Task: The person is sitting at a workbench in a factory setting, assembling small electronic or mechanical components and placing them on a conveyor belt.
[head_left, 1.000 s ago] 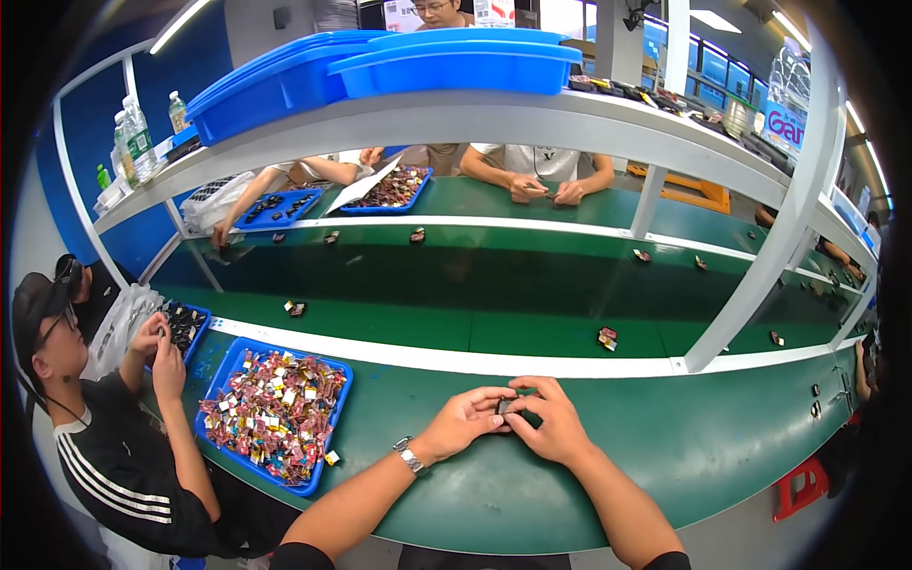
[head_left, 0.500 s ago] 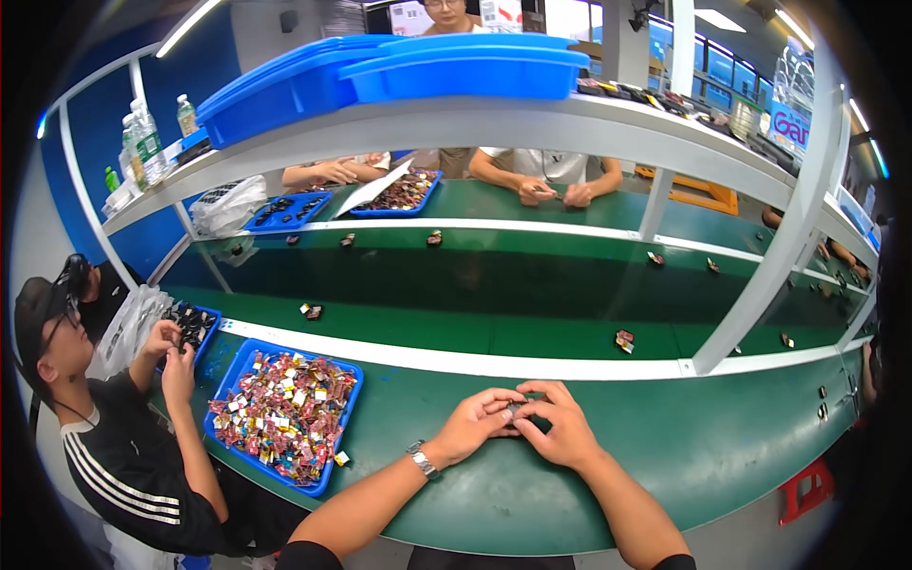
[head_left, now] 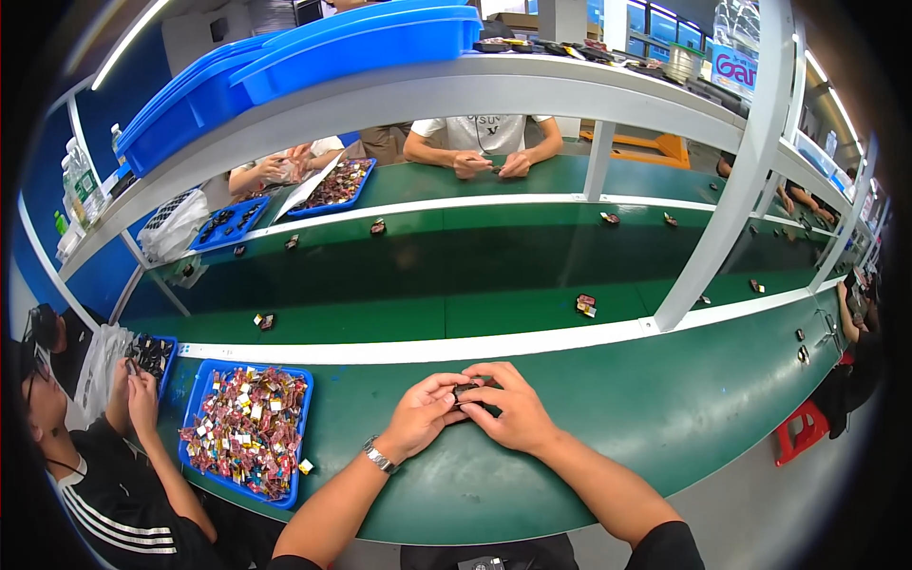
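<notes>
Over the green worktop (head_left: 570, 446), a small black plastic part (head_left: 463, 394) is between my two hands. My left hand (head_left: 421, 415), with a metal watch on its wrist, has its fingers closed around the part's left side. From the right, my right hand (head_left: 513, 408) pinches it with thumb and fingers, partly covering it. To the left stands a blue tray (head_left: 306, 418) heaped with small pinkish-brown pieces (head_left: 247, 432) bearing white and yellow tabs. One loose piece (head_left: 305, 466) lies just outside the tray's right edge.
Beyond a white rail (head_left: 399, 353), a green conveyor belt (head_left: 399, 318) carries scattered small assemblies (head_left: 586, 305). A shelf (head_left: 399, 95) with blue trays (head_left: 351, 47) spans above; its post (head_left: 727, 190) rises at right. A co-worker (head_left: 123, 475) sits at left; others work across.
The view has tilted down and swung right, so the tray, shelf and belt sit further left. My hands remain together, and more of the black part shows between my fingers.
</notes>
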Demonstrator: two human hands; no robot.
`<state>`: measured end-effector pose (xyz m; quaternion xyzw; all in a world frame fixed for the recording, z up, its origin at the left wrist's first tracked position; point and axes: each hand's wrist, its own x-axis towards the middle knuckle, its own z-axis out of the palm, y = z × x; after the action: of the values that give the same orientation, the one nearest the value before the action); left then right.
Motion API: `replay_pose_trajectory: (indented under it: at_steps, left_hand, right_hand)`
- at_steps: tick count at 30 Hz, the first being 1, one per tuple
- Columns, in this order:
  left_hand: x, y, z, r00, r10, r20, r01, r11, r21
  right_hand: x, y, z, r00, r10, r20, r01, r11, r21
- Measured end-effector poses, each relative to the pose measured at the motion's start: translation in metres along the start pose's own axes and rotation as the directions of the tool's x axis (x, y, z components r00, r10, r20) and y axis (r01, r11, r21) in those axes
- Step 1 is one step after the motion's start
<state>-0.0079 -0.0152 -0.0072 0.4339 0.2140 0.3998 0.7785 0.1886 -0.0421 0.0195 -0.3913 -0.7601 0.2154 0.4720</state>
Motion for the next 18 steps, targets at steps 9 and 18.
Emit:
replay_pose_trajectory:
  at_steps: [9, 18]
  left_hand:
    - [0.0021, 0.0036, 0.0047, 1.000, 0.013, 0.021, -0.012, 1.000, -0.022]
    - [-0.0003, -0.0026, -0.0010, 0.999, 0.044, 0.021, -0.044, 0.999, -0.020]
  right_hand:
    - [-0.0005, -0.0015, 0.0008, 0.999, -0.027, -0.035, 0.024, 0.996, -0.089]
    - [-0.0003, -0.0086, 0.0033, 0.997, -0.037, -0.068, 0.036, 0.999, -0.017]
